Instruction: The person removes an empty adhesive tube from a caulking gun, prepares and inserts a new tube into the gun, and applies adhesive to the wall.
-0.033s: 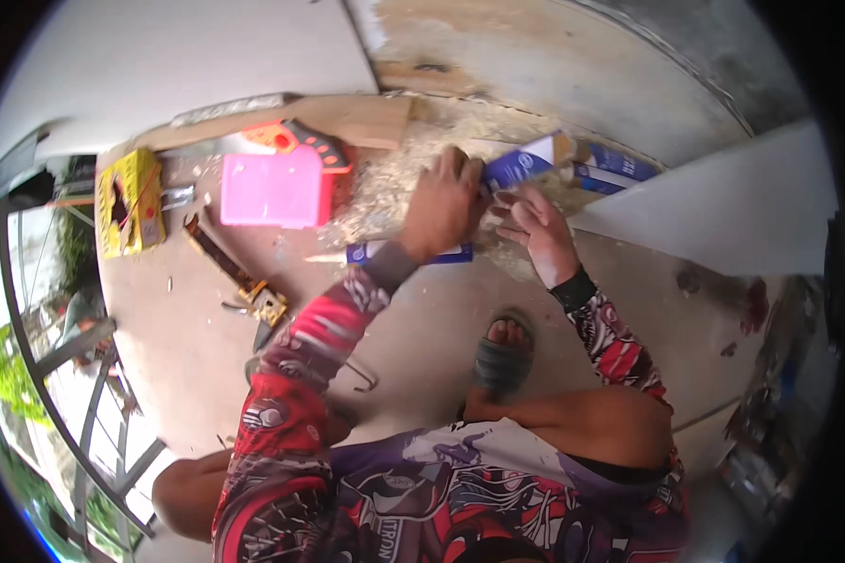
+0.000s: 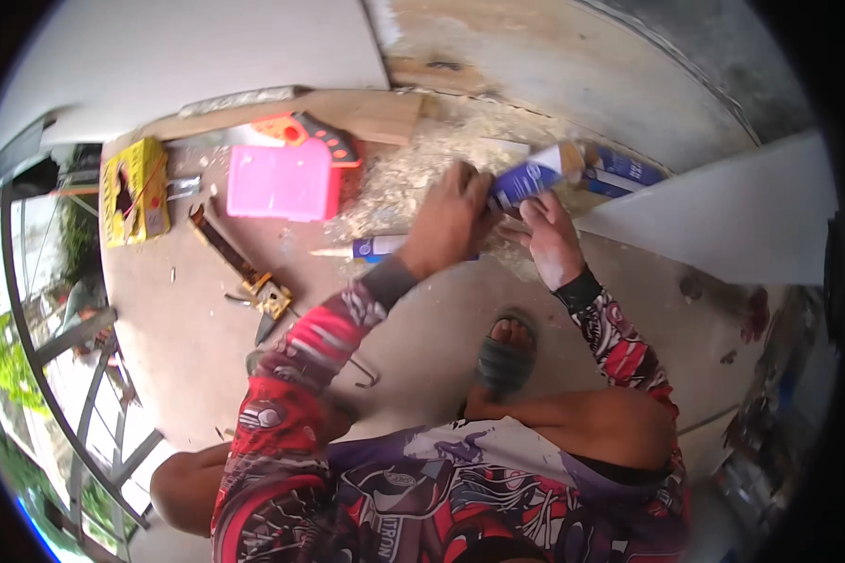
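A blue-and-white sealant cartridge (image 2: 526,178) is held at a slant above the debris-strewn floor. My left hand (image 2: 449,220) is closed around its lower left end, and that end is mostly hidden by the fingers. My right hand (image 2: 548,239) has its fingers curled against the cartridge's near side; the fingertips are partly hidden. Under my left wrist, a second cartridge (image 2: 370,248) lies on the floor with its pale nozzle pointing left. More blue cartridges (image 2: 624,174) lie farther right, partly behind the held one.
A pink plastic case (image 2: 282,183) sits to the left, with an orange-and-black saw handle (image 2: 324,136) behind it. Nearby are a yellow box (image 2: 135,192) and a yellow-and-black tool (image 2: 244,272). A white panel (image 2: 723,211) juts in from the right; my sandaled foot (image 2: 505,357) is below my hands.
My right hand has moved up against the cartridge and its fingers have curled in more. The cartridge's held end sits slightly lower in view, and the whole view has shifted slightly.
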